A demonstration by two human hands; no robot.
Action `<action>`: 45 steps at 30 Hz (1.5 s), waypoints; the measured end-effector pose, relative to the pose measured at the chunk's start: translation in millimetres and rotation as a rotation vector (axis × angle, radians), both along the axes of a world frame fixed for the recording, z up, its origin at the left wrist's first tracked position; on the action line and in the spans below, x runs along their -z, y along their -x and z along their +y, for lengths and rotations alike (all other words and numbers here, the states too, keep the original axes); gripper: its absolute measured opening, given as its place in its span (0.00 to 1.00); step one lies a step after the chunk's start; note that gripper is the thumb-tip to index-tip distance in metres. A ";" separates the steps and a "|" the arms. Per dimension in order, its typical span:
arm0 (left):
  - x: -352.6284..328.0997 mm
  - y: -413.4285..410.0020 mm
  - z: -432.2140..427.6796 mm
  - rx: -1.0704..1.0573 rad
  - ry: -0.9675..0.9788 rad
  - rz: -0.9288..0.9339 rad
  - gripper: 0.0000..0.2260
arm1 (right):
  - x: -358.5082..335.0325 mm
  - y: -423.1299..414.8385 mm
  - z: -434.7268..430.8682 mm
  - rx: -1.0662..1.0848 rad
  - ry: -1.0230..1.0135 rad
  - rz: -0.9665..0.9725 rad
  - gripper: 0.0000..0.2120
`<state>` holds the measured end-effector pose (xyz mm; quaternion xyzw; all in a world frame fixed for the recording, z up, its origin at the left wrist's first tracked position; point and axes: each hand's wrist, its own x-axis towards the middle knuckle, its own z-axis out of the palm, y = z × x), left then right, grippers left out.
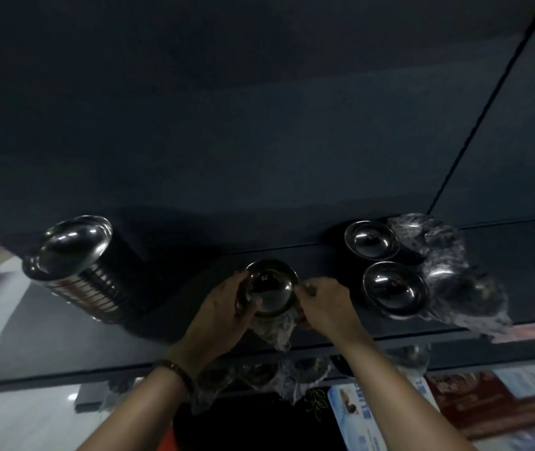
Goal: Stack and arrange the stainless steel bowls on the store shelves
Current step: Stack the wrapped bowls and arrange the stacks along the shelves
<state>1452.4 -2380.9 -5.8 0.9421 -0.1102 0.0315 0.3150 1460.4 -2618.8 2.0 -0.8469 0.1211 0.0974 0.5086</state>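
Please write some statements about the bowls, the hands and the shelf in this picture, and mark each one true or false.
1. Both hands hold the same bowl. True: the left hand and the right hand grip its sides.
2. A tall stack of bowls stands at the left of the shelf. True.
3. The wristband is on the right arm. False: it is on the left.
4. The shelf is white. False: it is dark.

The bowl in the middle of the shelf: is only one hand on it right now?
No. Both the left hand and the right hand grip the middle bowl from opposite sides.
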 end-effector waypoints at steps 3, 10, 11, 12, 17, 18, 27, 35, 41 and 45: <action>-17.9 11.9 -20.9 0.028 -0.102 -0.165 0.23 | -10.4 12.8 -21.5 -0.023 0.112 -0.117 0.13; -36.7 31.4 -94.8 0.296 -0.137 -0.139 0.16 | -7.7 47.6 -87.2 0.093 0.179 -0.136 0.09; -34.4 31.9 -102.2 0.333 -0.145 -0.138 0.16 | -10.3 56.3 -95.6 0.126 0.206 -0.142 0.09; -32.2 31.8 -109.6 0.367 -0.151 -0.132 0.16 | -10.9 65.9 -104.6 0.159 0.226 -0.141 0.09; -18.0 27.6 -145.2 0.486 -0.132 -0.064 0.16 | -15.9 117.5 -151.4 0.285 0.400 -0.062 0.11; -15.5 27.6 -152.7 0.509 -0.135 -0.046 0.17 | -16.7 125.1 -160.2 0.304 0.443 -0.045 0.12; 0.5 19.5 -207.3 0.476 -0.304 0.049 0.21 | 12.3 118.6 -249.9 0.350 0.584 -0.049 0.19; 11.5 7.4 -262.0 0.215 -0.367 0.158 0.30 | 61.5 82.9 -310.3 0.232 0.554 -0.011 0.25; 21.0 1.8 -283.3 0.147 -0.337 0.220 0.31 | 78.2 69.0 -321.6 0.129 0.564 -0.050 0.18; 19.4 1.3 -282.5 0.144 -0.345 0.219 0.32 | 78.1 65.0 -318.0 0.117 0.598 -0.072 0.13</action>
